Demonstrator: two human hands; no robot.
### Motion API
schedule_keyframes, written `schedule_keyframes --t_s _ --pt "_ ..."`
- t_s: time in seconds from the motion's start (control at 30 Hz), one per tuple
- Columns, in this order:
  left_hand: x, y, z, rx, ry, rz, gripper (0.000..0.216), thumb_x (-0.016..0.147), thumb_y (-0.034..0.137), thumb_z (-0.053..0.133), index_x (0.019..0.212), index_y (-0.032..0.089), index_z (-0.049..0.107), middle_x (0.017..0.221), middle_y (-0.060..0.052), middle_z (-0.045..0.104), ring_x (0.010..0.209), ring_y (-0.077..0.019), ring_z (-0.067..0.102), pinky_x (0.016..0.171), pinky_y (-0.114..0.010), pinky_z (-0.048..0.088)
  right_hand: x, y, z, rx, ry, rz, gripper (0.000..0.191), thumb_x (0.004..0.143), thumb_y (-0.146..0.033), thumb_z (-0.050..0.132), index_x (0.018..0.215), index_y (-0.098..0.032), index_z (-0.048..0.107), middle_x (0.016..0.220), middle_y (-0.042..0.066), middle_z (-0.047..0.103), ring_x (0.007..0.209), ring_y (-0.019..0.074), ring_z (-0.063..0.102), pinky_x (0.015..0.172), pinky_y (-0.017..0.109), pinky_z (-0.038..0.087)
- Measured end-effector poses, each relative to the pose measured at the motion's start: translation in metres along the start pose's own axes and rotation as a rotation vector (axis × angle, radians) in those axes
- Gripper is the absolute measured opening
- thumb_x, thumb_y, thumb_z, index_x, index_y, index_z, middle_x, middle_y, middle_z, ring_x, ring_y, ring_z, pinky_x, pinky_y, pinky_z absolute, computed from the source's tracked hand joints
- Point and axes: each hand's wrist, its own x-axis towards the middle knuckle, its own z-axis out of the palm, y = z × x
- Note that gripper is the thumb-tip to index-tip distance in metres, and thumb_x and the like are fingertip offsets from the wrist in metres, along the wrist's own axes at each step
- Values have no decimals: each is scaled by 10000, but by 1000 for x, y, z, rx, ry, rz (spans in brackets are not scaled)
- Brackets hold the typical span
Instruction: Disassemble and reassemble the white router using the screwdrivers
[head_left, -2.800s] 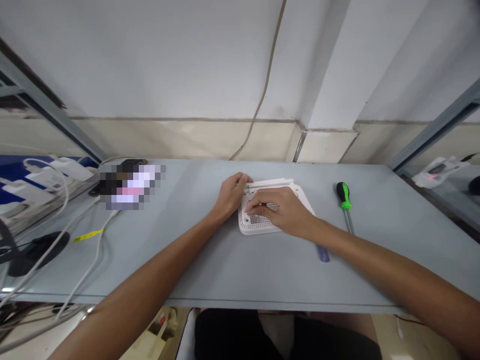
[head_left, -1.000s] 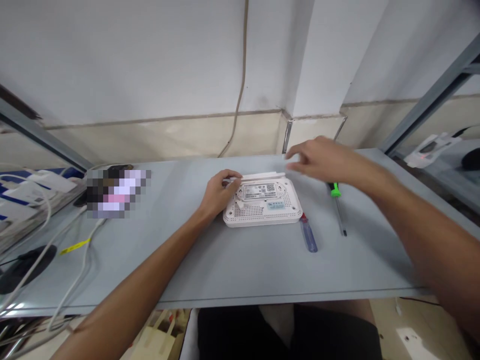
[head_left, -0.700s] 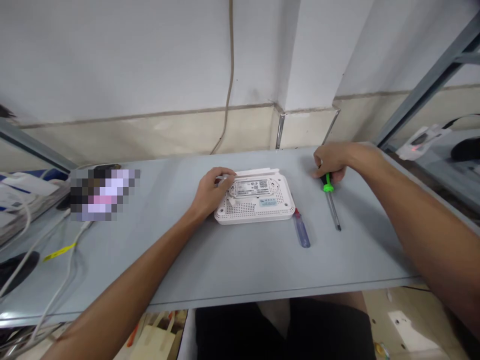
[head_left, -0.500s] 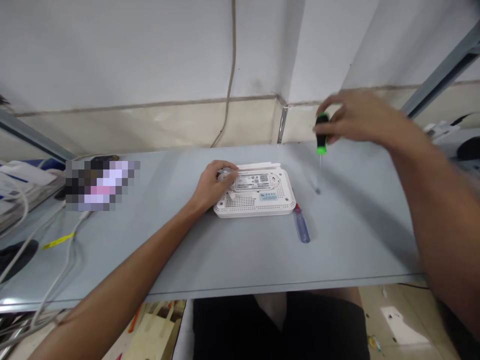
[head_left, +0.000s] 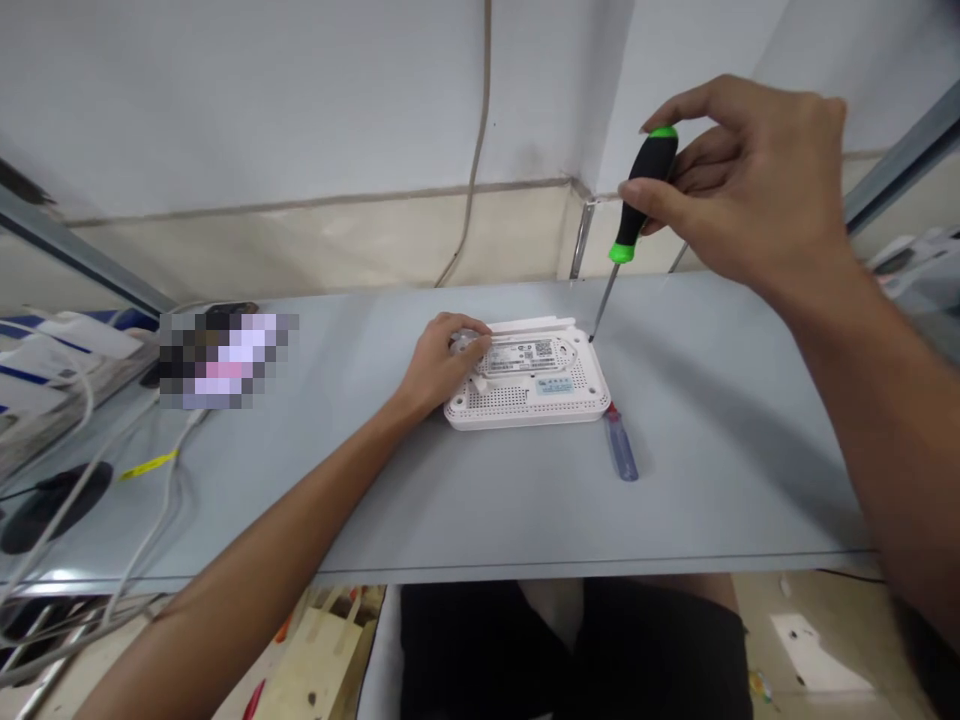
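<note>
A white router (head_left: 517, 408) lies on the grey table with its vented, labelled underside up. My left hand (head_left: 441, 365) grips its left end, fingers over the far corner; a small clear piece shows partly under them. My right hand (head_left: 769, 185) pinches the black-and-green handle of a screwdriver (head_left: 651, 170). The shaft slants down to the left, its tip at the router's far right corner; I cannot tell whether it touches. By the near right corner lies another screwdriver (head_left: 622, 450), with a clear bluish handle and red collar, its shaft hidden at the router.
At the left of the table (head_left: 720, 470) are a blurred-out phone-like object (head_left: 232, 360), white cables (head_left: 169, 480) with a yellow tag, a dark mouse-like object (head_left: 60, 505) and stacked white devices (head_left: 67, 350). A wall cable (head_left: 480, 130) hangs behind. More white devices stand far right.
My right hand has brought the black-and-green screwdriver left, from above the table to the router's far right corner, and the handle now tilts. My left hand keeps its place on the router.
</note>
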Motion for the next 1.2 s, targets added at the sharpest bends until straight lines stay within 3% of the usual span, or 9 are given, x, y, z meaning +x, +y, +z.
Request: schedule_keyframes --t_s 0.13,0.37,0.53,0.63,0.77,0.87,0.97,1.07,1.2 --pt "1 0 1 3 1 -1 112 918 283 664 968 237 753 1161 -71 673 1093 -260 626 1056 -467 474 -3 -6 -4 18 35 -9 357 864 -210 799 1212 -238 725 821 73 782 793 277 792 679 361 579" --pt "0 -1 0 -6 -5 10 106 926 280 654 971 251 745 1162 -67 683 1120 -266 621 1070 -477 464 -3 0 7 48 58 -51 394 819 -259 872 1189 -224 738 799 55 797 746 226 793 639 296 564" --pt "0 0 -1 -1 -6 8 107 923 284 655 966 245 746 1164 -67 688 1152 -269 619 1079 -476 460 -4 0 7 77 61 -52 412 819 -195 855 1213 -187 735 797 55 787 734 206 781 644 288 572" --pt "1 -2 -2 6 -8 17 106 925 278 655 968 245 746 1155 -69 694 1152 -275 620 1080 -490 460 -5 -2 11 54 54 -53 405 787 -243 891 1159 -203 735 744 26 770 694 196 765 627 273 550" --pt "1 -3 -1 15 -7 20 101 924 260 659 969 241 748 1138 -69 691 1125 -269 625 1082 -488 457 -8 -3 16 36 48 -118 618 712 -413 961 1225 -244 662 696 -24 731 637 179 729 612 271 543" --pt "0 -2 1 12 -6 22 95 923 249 661 965 232 745 1127 -65 687 1117 -257 627 1075 -458 461 -9 -4 13 -26 -24 -156 390 830 -440 872 1121 -273 674 766 -16 753 715 188 753 680 310 577" --pt "-1 0 3 24 -1 31 89 925 237 657 960 225 738 1115 -60 688 1114 -248 627 1066 -429 465 -9 -7 5 30 -119 -157 95 953 -298 736 1038 -292 692 1039 12 800 863 194 785 744 352 616" --pt "-1 1 3 33 -6 29 90 928 224 650 962 229 733 1118 -55 694 1124 -247 625 1074 -428 459 -9 -11 1 256 -127 -190 112 909 -206 786 937 -279 705 1129 18 793 1080 210 770 905 377 645" --pt "1 -1 3 40 0 38 82 924 226 660 956 231 735 1112 -63 695 1119 -252 628 1081 -442 454 -10 -10 3 279 -26 -250 82 882 -273 839 918 -303 772 943 1 797 975 195 767 905 392 640"
